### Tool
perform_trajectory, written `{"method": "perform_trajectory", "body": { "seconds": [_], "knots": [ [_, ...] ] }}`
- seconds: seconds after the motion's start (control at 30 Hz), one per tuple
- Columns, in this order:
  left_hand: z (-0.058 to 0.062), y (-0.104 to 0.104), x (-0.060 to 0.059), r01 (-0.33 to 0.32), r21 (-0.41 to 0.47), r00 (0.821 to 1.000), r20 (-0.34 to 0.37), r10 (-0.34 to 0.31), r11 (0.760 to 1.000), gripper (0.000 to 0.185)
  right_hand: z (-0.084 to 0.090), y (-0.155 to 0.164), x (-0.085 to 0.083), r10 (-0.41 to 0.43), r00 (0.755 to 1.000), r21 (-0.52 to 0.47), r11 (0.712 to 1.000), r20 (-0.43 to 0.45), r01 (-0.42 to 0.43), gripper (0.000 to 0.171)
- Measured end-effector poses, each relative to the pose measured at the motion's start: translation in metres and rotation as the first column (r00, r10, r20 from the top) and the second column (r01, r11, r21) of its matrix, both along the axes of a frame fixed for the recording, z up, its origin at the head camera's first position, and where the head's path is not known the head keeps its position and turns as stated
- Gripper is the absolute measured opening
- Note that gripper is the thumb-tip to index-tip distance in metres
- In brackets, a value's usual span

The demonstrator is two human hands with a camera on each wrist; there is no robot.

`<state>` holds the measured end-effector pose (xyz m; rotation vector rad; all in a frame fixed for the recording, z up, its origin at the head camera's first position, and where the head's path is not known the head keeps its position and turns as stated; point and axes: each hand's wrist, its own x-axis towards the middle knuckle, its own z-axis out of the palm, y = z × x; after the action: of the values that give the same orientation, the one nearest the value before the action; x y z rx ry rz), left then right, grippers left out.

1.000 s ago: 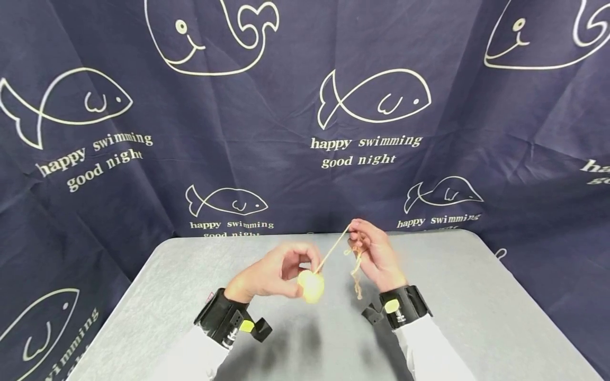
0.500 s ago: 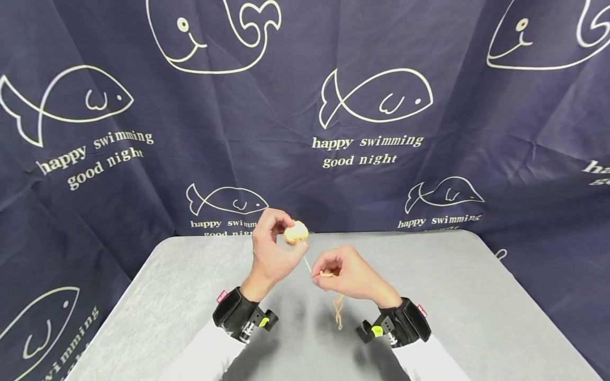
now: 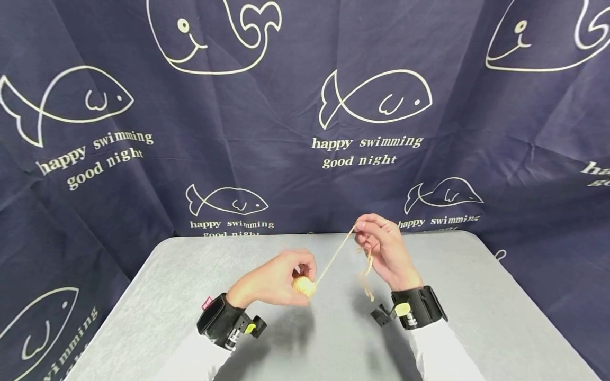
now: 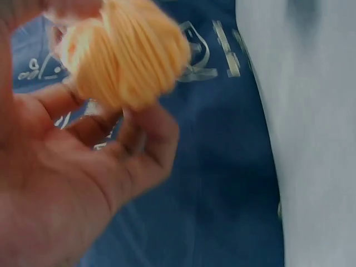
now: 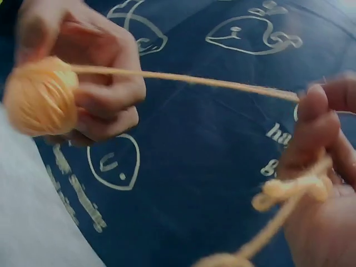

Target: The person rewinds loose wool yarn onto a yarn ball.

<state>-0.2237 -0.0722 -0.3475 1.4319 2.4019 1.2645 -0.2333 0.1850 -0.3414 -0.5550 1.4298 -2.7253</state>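
A small ball of yellow-orange yarn (image 3: pixel 304 286) is pinched between the thumb and fingers of my left hand (image 3: pixel 274 278), held above the table. In the left wrist view the wound strands of the yarn ball (image 4: pixel 130 55) show side by side. From the ball a taut strand (image 5: pixel 194 80) runs up to my right hand (image 3: pixel 386 248), whose thumb and fingertips pinch it. Below that pinch, a loose, kinked tail of yarn (image 3: pixel 368 272) hangs from the right palm; in the right wrist view this tail (image 5: pixel 272 222) bunches against the curled fingers.
Both hands are over a light grey table (image 3: pixel 200 275). A dark blue curtain (image 3: pixel 295 132) with white fish drawings and lettering hangs right behind its far edge. Each wrist wears a black strap mount (image 3: pixel 221 321).
The left hand rose with the ball and came back down, while the right hand dipped toward the table, then went up and to the right. The strand between them is long again.
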Motion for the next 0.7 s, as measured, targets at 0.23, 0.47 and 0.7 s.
{"method": "perform_trajectory", "body": {
  "seconds": [0.23, 0.47, 0.7],
  "knots": [
    [0.008, 0.016, 0.011, 0.233, 0.500, 0.905, 0.202, -0.374, 0.834, 0.027, -0.025, -0.015, -0.014, -0.044, 0.963, 0.007, 0.999, 0.265, 0.044, 0.020],
    [0.015, 0.028, 0.004, -0.131, 0.875, 0.937, 0.263, -0.231, 0.465, 0.030, -0.042, -0.039, -0.002, -0.066, 0.993, 0.480, 0.877, 0.093, 0.014, 0.010],
    [0.002, 0.020, -0.019, -0.383, 0.799, 0.898, 0.204, 0.390, 0.463, 0.027, -0.028, -0.040, 0.018, 0.148, 0.947, 0.706, 0.700, -0.286, 0.103, 0.005]
  ]
}}
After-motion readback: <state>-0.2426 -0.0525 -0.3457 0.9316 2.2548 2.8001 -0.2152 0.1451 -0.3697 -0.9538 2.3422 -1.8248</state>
